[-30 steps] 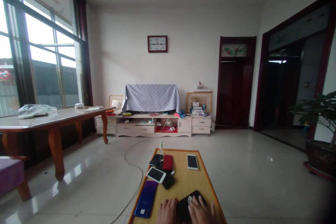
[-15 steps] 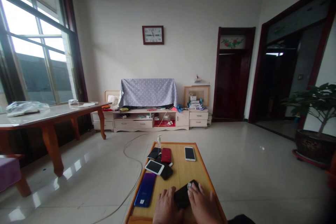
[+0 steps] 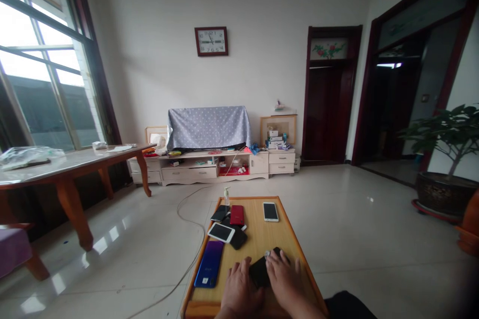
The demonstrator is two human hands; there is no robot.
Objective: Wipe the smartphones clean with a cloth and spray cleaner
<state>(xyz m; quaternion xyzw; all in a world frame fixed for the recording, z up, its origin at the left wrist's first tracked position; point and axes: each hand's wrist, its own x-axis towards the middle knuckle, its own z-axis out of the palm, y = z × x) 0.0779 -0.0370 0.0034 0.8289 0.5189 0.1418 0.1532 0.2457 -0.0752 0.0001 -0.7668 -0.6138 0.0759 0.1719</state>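
Note:
A black phone lies aslant on the small wooden table, between my hands. My left hand is at its left side, with the thumb by the near edge and the fingers along the left edge, steadying it. My right hand lies over the phone's right part, its fingertips pressing a small whitish wad onto the surface; what the wad is made of I cannot make out. To the left lies a blue-purple phone. Beyond it a white phone, a red phone and darker phones are piled together.
Another white phone lies at the table's far right. A clear pump bottle stands by the far left edge. The small table has a raised rim. A cable runs across the floor at left, near a larger table.
My right hand and the whitish wad have shifted slightly to the left over the phone. My left hand stays at the phone's side. The whole view has tilted a little.

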